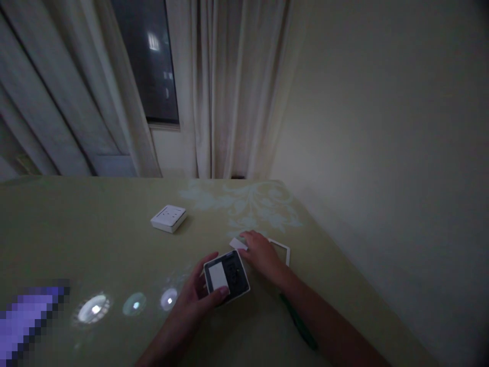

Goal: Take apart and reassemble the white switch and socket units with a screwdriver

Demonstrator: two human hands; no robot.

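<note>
My left hand (198, 300) holds a square wall-switch module (227, 277) just above the table, thumb pressed on its one white rocker, with the dark inner part showing beside it. My right hand (262, 255) rests on the table just behind it, fingers curled over a small white rocker piece (237, 244). A thin white square frame (284, 251) lies flat right of that hand, partly hidden by it. A complete white switch (168, 218) sits farther back on the left.
The table (95, 239) has a pale green cloth with a floral print at its far corner. A green pen-like tool (300, 323) lies under my right forearm. Curtains, a dark window and a wall stand behind. Light spots reflect at front left.
</note>
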